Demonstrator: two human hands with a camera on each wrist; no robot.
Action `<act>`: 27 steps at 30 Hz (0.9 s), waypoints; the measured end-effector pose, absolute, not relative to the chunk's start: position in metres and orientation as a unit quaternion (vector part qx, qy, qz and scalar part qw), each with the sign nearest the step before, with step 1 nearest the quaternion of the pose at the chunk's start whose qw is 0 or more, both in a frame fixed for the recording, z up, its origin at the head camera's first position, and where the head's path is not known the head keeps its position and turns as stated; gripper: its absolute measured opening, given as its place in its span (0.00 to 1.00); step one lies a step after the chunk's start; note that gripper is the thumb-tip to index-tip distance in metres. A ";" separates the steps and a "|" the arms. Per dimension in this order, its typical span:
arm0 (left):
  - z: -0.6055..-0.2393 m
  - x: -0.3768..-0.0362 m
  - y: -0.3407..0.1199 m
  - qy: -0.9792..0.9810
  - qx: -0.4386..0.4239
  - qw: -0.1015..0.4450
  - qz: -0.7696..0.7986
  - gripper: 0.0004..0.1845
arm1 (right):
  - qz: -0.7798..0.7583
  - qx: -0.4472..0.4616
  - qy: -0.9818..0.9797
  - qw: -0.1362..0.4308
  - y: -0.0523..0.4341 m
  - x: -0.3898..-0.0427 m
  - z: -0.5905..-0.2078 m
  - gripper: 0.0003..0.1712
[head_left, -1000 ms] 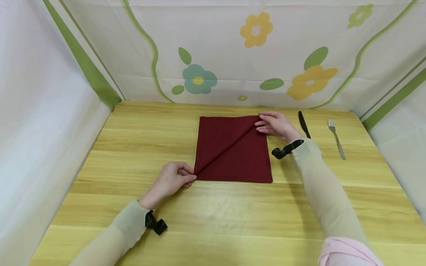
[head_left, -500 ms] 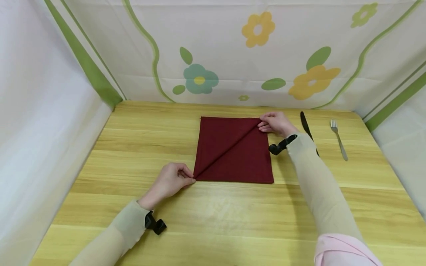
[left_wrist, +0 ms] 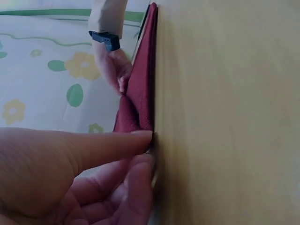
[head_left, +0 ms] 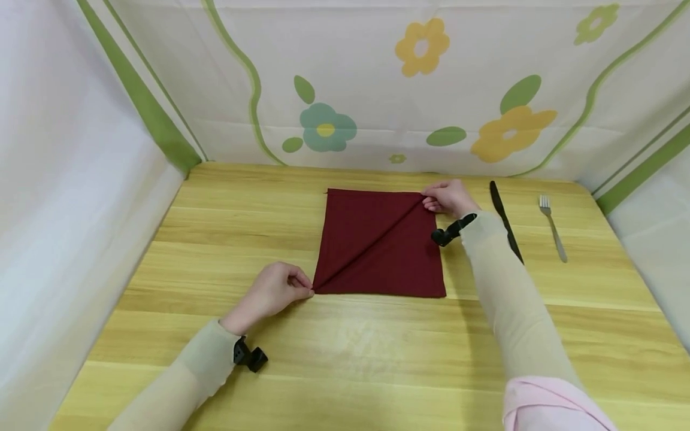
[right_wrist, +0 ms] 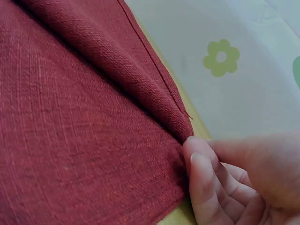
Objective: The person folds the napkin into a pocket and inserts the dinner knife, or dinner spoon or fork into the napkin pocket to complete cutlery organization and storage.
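Observation:
A dark red cloth napkin [head_left: 404, 257] lies as a square on the wooden table, with a raised diagonal fold from its near left corner to its far right corner. At the near left corner my left hand [head_left: 275, 290] pinches the cloth between thumb and fingers. My right hand [head_left: 448, 197] pinches the far right corner. In the right wrist view the fold in the napkin [right_wrist: 93, 108] looks like a soft roll ending at the right hand's fingertips [right_wrist: 199, 159]. From the left wrist the napkin [left_wrist: 144, 79] appears edge-on, slightly lifted at the fold.
A black knife [head_left: 505, 221] lies right of the napkin, partly behind the right sleeve. Farther right is a silver fork [head_left: 553, 227]. Behind the wooden table [head_left: 345, 359] hangs a white curtain [head_left: 372, 90] printed with flowers; white fabric also flanks both sides.
Both hands keep their corners. The right fingers have drawn together more tightly at the far corner, and the right forearm has shifted slightly left, uncovering more of the knife.

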State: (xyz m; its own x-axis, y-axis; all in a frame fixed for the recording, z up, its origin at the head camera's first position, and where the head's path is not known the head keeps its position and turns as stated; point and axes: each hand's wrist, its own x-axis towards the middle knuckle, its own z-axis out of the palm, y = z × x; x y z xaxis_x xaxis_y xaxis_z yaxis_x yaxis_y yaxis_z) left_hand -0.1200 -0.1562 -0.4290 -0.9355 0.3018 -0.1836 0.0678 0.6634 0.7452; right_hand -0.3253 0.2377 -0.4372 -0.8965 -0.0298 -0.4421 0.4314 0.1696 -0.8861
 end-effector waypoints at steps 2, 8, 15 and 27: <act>-0.428 -0.122 -0.153 0.897 0.099 0.159 0.401 0.06 | -0.623 0.129 0.753 0.168 0.238 -0.323 -0.437 0.21; -0.430 -0.131 -0.146 0.890 0.096 0.174 0.410 0.09 | -0.544 0.075 0.826 0.126 0.240 -0.300 -0.428 0.26; -0.432 -0.139 -0.147 0.888 0.079 0.170 0.419 0.05 | -0.433 -0.022 0.875 0.216 0.248 -0.237 -0.410 0.22; -0.416 -0.180 -0.142 0.895 0.148 0.070 0.414 0.23 | -0.442 -0.035 0.865 0.234 0.268 -0.143 -0.426 0.15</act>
